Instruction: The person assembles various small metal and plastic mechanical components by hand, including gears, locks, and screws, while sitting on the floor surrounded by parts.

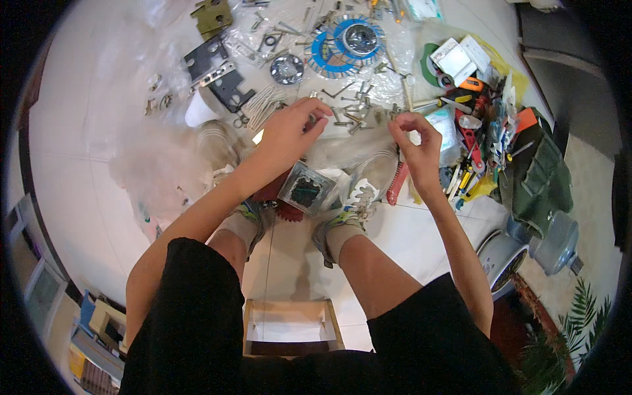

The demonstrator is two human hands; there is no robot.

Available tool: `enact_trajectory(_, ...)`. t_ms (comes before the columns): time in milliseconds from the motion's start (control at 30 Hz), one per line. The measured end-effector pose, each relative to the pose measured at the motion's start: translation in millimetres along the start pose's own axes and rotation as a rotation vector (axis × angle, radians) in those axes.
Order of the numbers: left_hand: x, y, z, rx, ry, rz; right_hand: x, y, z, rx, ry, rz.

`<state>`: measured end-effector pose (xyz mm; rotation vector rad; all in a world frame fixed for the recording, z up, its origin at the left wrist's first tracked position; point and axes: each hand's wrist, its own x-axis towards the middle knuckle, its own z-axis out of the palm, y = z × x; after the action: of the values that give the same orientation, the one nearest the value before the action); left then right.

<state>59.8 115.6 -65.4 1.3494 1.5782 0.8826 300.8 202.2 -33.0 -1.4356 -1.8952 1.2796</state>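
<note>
My left hand is closed, its thumb and fingers curled together above the scattered screws. A small metallic bit shows between the fingers, too small to name. Opposite it, my right hand pinches thumb and forefinger together at the right edge of the screws; whatever is in the pinch is too small to make out. Between the hands lie several loose screws on a transparent plastic sheet. A square transparent box with dark contents sits between my shoes, below the left hand. White cord lies beside my left hand.
Blue saw discs, a round metal disc and dark metal plates lie farther off. Right stands a heap of hand tools beside a dark green cloth bag and a water bottle. Plastic wrap spreads left.
</note>
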Motion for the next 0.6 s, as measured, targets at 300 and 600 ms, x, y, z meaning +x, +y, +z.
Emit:
enact_trajectory(300,49,-2,45,0.394,-0.071,0.264,8,-4,-4,0.605,0.078,0.268)
enact_trajectory(600,47,3,51,0.537,-0.172,0.364,3,11,-19,0.871,0.121,0.446)
